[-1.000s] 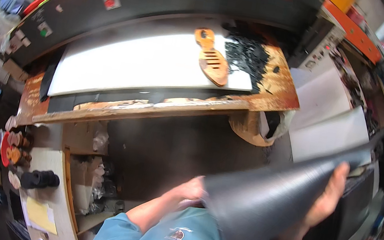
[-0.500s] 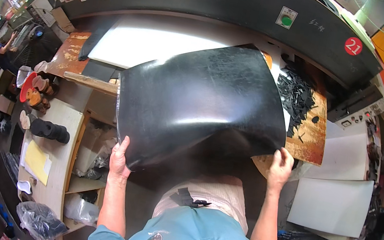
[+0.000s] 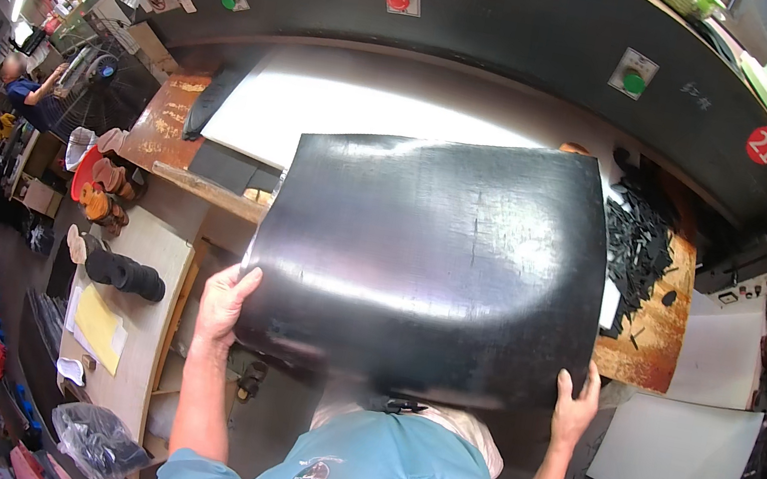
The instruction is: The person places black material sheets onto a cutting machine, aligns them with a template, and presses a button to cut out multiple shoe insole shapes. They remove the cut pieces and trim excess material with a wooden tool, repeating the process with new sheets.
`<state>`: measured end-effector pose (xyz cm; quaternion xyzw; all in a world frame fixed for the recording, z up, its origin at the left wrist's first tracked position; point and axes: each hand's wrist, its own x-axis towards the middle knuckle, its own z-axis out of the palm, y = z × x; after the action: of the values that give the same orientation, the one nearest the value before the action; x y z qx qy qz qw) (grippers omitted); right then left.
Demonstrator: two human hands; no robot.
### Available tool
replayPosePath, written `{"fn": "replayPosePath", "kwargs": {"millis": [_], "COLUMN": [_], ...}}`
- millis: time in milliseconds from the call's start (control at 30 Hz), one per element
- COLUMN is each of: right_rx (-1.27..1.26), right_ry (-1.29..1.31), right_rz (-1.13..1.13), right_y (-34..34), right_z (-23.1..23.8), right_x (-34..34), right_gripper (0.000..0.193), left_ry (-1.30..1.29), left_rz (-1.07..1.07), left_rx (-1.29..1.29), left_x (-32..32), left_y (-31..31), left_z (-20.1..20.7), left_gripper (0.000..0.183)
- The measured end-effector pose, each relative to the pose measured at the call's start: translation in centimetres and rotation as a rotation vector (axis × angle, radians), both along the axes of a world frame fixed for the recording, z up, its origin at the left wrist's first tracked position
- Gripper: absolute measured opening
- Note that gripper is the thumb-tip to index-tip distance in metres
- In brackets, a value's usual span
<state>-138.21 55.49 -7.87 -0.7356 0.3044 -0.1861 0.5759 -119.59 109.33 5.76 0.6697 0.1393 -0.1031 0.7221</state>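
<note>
A large black glossy sheet, rubber-like [image 3: 431,258], spans the space in front of my body, bowed slightly along its near part. My left hand [image 3: 225,302] grips its left edge near the lower corner, thumb on top. At the lower right edge, my right hand [image 3: 575,404] holds the sheet with the thumb upright and the fingers partly behind it. Past the sheet's far edge lies a white board [image 3: 324,108] on the machine bed, partly covered by the sheet.
A dark machine beam [image 3: 519,34] with push buttons crosses the far side. Black scraps [image 3: 640,252] pile on the rusty plate [image 3: 656,336] at right. White sheets [image 3: 672,455] lie below it. A side table [image 3: 115,357] at left bears black rolls and yellow paper. Another person [image 3: 28,91] stands far left.
The black sheet has levelled out and come nearer my body, its far edge now lower in view. Both hands keep hold of it; the surroundings have shifted rightward.
</note>
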Motion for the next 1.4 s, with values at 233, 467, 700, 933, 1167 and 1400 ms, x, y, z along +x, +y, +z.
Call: {"fn": "replayPosePath", "kwargs": {"millis": [233,467,700,933,1167,1400], "right_rx": [-0.402,-0.592,-0.981,-1.057,-1.046,-1.037], "right_ry": [0.009,0.066,0.357,0.442,0.437,0.208], "right_rz": [-0.095,-0.032,0.323,0.311,0.178,0.134], "right_y": [2.9,6.2,21.3,19.5,15.6,14.3], "right_z": [9.6,13.9,6.7,5.3,3.8,4.2], "right_x": [16.5,34.3,26.9,38.6,50.9,52.9], "right_gripper": [0.06,0.059,0.06,0.065,0.065,0.052], "left_ry": [-0.178,-0.699,-0.899,-0.947,-0.795,-0.916], "left_rz": [-0.104,-0.217,-0.632,-0.562,-0.582,-0.54], "left_rx": [0.409,0.744,1.097,1.167,1.132,1.17], "left_x": [27.3,39.4,29.1,40.4,41.9,37.1], "left_y": [3.6,-3.2,3.6,-0.6,-3.1,-0.7], "left_z": [1.8,-0.5,-5.8,-6.3,-4.4,-7.1], "left_gripper": [0.029,0.065,0.071,0.065,0.064,0.061]}}
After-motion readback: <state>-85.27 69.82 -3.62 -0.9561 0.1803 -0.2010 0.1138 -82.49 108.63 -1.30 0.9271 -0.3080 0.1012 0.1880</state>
